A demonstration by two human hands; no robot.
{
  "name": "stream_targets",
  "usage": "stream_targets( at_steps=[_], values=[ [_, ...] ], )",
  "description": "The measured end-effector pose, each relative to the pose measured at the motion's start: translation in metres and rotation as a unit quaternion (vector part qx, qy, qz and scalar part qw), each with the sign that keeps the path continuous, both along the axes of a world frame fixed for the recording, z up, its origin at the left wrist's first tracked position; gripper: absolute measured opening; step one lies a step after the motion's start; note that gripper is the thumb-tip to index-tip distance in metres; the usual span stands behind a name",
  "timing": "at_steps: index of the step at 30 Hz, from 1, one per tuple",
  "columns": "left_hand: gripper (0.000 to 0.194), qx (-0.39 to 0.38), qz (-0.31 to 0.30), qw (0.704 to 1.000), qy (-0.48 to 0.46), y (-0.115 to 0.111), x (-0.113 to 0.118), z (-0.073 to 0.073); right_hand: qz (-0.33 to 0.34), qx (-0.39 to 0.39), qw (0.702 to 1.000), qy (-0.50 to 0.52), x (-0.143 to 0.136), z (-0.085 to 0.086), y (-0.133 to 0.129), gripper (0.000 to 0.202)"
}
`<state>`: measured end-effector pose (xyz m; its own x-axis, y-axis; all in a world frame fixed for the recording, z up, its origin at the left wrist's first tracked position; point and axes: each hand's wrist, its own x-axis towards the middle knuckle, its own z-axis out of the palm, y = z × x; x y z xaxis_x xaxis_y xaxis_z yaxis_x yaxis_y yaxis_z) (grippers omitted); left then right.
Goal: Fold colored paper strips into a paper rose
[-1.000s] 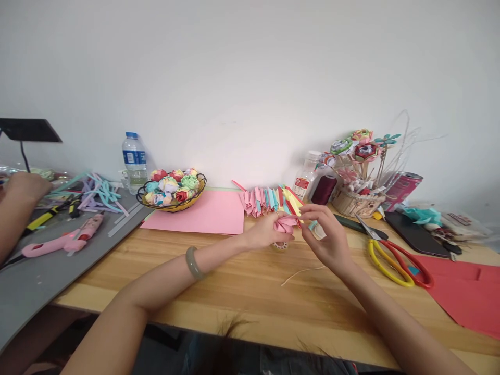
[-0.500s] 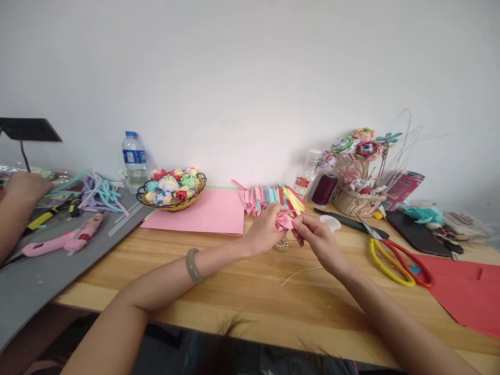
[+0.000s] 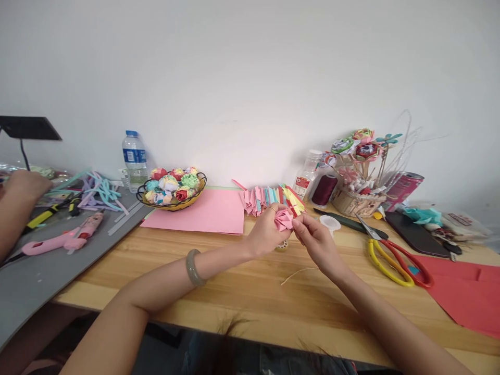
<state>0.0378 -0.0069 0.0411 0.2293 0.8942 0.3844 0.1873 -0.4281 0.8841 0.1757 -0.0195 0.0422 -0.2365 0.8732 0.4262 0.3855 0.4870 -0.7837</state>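
My left hand (image 3: 262, 233) is closed around a small piece of pink folded paper (image 3: 283, 221), holding it above the wooden table. My right hand (image 3: 317, 240) pinches at the paper's right edge, thumb and index finger together; the exact grip is partly hidden. Behind my hands lies a row of folded paper strips (image 3: 260, 200) in pink, blue, red and yellow. Below them, a small patterned ring-shaped roll (image 3: 282, 245) is mostly covered by my fingers. A pale thread (image 3: 299, 272) trails on the table under my right wrist.
Pink paper sheets (image 3: 203, 216) lie left, with a basket of paper flowers (image 3: 174, 207) on their corner. Scissors (image 3: 390, 260), red paper (image 3: 464, 291), a phone (image 3: 417, 235) and a thread spool (image 3: 324, 189) are right. At far left, another person's hand (image 3: 29, 183) is near a pink glue gun (image 3: 58, 242).
The pink folded paper has turned slightly in my fingers, showing more of its folds. My right hand has shifted a little; the other things stay put.
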Motion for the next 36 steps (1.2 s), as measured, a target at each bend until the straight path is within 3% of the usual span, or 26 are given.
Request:
stream_targets(
  at_steps=[7, 11, 14, 20, 24, 30, 36],
  values=[
    [0.042, 0.005, -0.040, 0.998, -0.050, -0.001, -0.002, 0.003, -0.016, -0.016, 1.000, 0.005, 0.004, 0.002, 0.001, 0.033],
    [0.057, -0.024, -0.093, 0.995, -0.036, -0.003, -0.005, 0.008, -0.059, -0.040, 0.994, 0.080, 0.013, 0.002, 0.007, 0.031],
    [0.063, -0.036, -0.114, 0.993, 0.006, -0.004, -0.007, 0.009, -0.045, -0.022, 0.987, 0.155, 0.019, 0.004, 0.010, 0.019],
    [0.051, 0.150, -0.054, 0.984, 0.074, 0.002, -0.008, 0.003, 0.004, -0.029, 0.990, 0.141, 0.021, 0.005, 0.011, 0.029],
    [0.052, 0.221, -0.020, 0.971, 0.087, 0.004, -0.009, 0.004, 0.005, -0.028, 0.988, 0.149, 0.022, 0.002, 0.013, 0.029],
    [0.048, 0.238, 0.009, 0.966, 0.101, 0.002, -0.009, 0.007, 0.027, -0.030, 0.985, 0.171, 0.024, 0.002, 0.014, 0.026],
    [0.050, 0.196, -0.014, 0.976, 0.090, 0.003, -0.009, 0.008, 0.045, -0.005, 0.982, 0.184, 0.023, 0.005, 0.011, 0.028]
  ],
)
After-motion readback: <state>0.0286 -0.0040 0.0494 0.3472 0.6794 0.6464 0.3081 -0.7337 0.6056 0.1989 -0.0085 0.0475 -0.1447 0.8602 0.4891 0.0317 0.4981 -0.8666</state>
